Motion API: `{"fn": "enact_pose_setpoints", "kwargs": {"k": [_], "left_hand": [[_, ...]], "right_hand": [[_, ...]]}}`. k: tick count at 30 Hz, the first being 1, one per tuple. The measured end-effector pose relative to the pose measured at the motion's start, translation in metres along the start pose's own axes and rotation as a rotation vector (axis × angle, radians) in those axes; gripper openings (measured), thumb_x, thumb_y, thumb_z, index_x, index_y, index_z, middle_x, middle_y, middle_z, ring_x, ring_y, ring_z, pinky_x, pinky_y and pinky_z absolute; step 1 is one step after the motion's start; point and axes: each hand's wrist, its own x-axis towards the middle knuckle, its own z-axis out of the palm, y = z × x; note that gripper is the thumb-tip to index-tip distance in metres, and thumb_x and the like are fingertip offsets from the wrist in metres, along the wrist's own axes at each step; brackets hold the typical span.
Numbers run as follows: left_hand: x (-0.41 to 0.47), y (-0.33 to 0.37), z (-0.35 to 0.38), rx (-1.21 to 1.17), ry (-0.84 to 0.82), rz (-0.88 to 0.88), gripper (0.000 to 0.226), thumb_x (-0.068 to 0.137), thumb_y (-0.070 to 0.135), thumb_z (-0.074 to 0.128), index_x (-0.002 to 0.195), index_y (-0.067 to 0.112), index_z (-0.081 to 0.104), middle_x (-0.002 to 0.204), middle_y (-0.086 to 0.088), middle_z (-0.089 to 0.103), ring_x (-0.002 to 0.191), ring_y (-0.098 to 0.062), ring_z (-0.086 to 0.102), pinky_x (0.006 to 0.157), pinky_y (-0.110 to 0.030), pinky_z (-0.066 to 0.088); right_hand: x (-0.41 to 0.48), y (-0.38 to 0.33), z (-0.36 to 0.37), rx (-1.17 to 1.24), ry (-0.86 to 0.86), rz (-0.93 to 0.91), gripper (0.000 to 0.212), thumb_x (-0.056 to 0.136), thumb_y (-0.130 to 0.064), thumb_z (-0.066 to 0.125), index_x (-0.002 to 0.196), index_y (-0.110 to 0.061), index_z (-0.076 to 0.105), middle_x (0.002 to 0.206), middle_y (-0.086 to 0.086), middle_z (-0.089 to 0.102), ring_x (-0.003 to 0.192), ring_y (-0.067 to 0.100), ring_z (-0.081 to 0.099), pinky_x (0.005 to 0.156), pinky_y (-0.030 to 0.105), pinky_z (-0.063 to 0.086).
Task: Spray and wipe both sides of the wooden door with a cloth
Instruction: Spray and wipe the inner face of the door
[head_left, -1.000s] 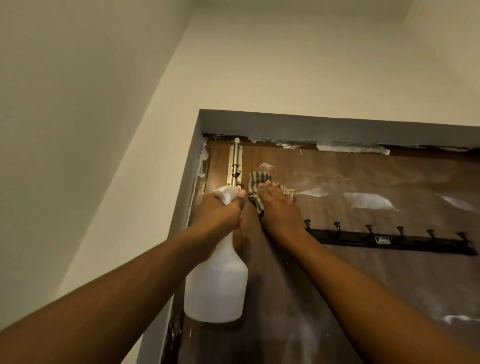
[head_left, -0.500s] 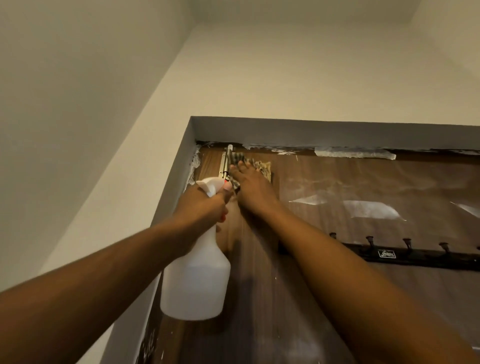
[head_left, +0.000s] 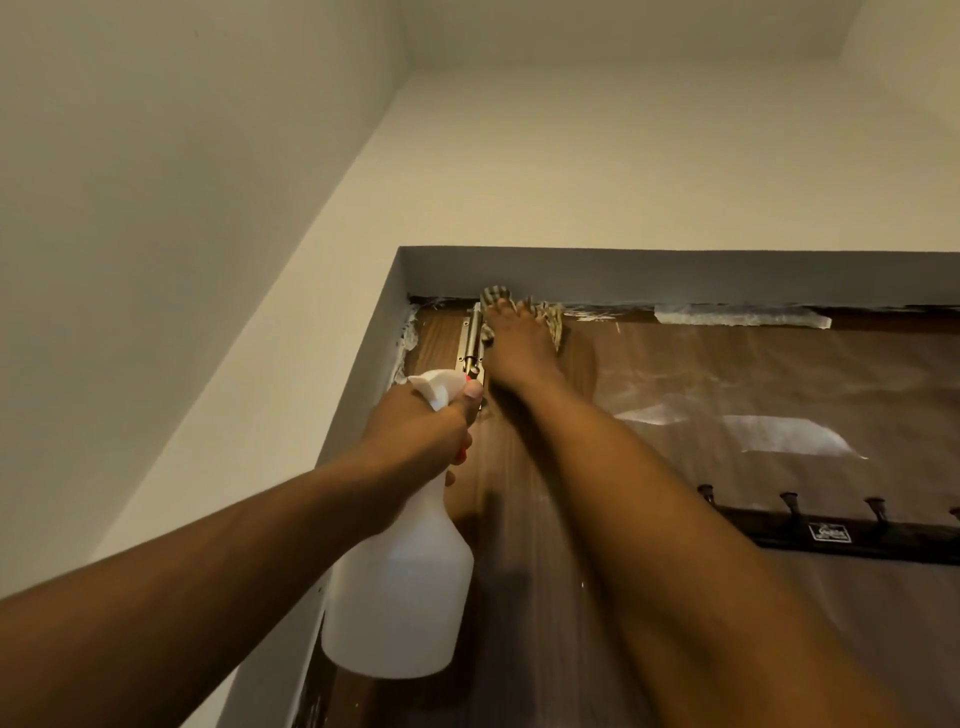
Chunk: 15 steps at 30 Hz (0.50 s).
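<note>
**Door (head_left: 779, 374).** Wooden face seen from below, shut inside its grey frame (head_left: 675, 275). The wiping stands at the door's top left corner, so the uppermost strip of this face is in hand. Pale smears and glossy patches spread across the upper face toward the right edge, and the lower face is out of view. Judged from this, the near side is only partly wiped, and the far side cannot be reached while the door is closed. Most of the task therefore appears to remain.

**Spray bottle (head_left: 400, 597).** White, cloudy plastic, hanging upright beside the door's left edge, below the bolt. A faint darker band across its shoulder may be a liquid level. The wall is too cloudy to say how full it is.

**Hook rail (head_left: 857, 535).** Dark rail with a row of pegs, fixed across the door toward its right edge. Nothing hangs on it.

**Left hand (head_left: 421, 426).** Fingers curled round the bottle's neck and thumb laid over the white spray head. The red trigger (head_left: 461, 454) shows under the fingers.

**Right hand (head_left: 519, 348).** Fingers straight and spread, pressing the cloth flat to the door. They are not closed round it.

**Cloth (head_left: 553, 317).** Checked fabric, pinned under the fingertips along the door's top edge, and its upper fold touches the frame.

**Bolt (head_left: 470, 343).** Upright metal slide at the top left corner, just beside the cloth.
</note>
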Motion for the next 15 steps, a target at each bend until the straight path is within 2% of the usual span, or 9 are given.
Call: {"fn": "enact_pose_setpoints", "kwargs": {"k": [4, 6, 8, 12, 15], "left_hand": [[0.006, 0.01, 0.013, -0.003, -0.008, 0.019, 0.042, 0.091, 0.045, 0.055, 0.117, 0.013, 0.051, 0.088, -0.011, 0.066, 0.081, -0.023, 0.067, 0.066, -0.034, 0.056], [0.011, 0.02, 0.021, 0.003, -0.007, 0.043, 0.037, 0.092, 0.045, 0.055, 0.112, 0.015, 0.052, 0.084, -0.009, 0.065, 0.077, -0.021, 0.066, 0.065, -0.034, 0.056], [0.018, 0.029, 0.028, 0.012, -0.013, 0.066, 0.038, 0.091, 0.046, 0.055, 0.11, 0.012, 0.054, 0.085, -0.01, 0.066, 0.075, -0.02, 0.065, 0.063, -0.034, 0.056], [0.03, 0.043, 0.042, 0.072, -0.033, 0.114, 0.046, 0.088, 0.051, 0.056, 0.108, 0.01, 0.056, 0.089, -0.013, 0.068, 0.077, -0.024, 0.068, 0.063, -0.035, 0.059], [0.03, 0.048, 0.05, 0.107, -0.023, 0.136, 0.045, 0.089, 0.051, 0.055, 0.106, 0.01, 0.057, 0.086, -0.01, 0.068, 0.074, -0.02, 0.067, 0.054, -0.029, 0.053]], "right_hand": [[-0.033, 0.026, -0.017, 0.014, -0.089, -0.086, 0.071, 0.094, -0.009, 0.054, 0.156, -0.026, 0.025, 0.164, 0.0, 0.019, 0.152, 0.02, 0.011, 0.122, 0.039, 0.012], [-0.051, 0.048, -0.024, 0.015, -0.098, -0.1, 0.072, 0.092, -0.007, 0.055, 0.154, -0.03, 0.029, 0.163, -0.003, 0.021, 0.151, 0.017, 0.014, 0.121, 0.037, 0.015], [-0.06, 0.073, -0.034, 0.009, -0.05, -0.054, 0.071, 0.091, -0.006, 0.054, 0.153, -0.031, 0.032, 0.163, -0.002, 0.022, 0.151, 0.018, 0.016, 0.121, 0.038, 0.017], [-0.038, 0.119, -0.061, -0.012, -0.042, 0.16, 0.067, 0.093, -0.008, 0.053, 0.154, -0.027, 0.031, 0.164, 0.006, 0.018, 0.15, 0.027, 0.018, 0.121, 0.039, 0.015], [-0.015, 0.105, -0.053, 0.006, 0.012, 0.177, 0.067, 0.09, -0.009, 0.054, 0.152, -0.027, 0.037, 0.156, 0.011, 0.038, 0.141, 0.032, 0.037, 0.118, 0.045, 0.027]]}}
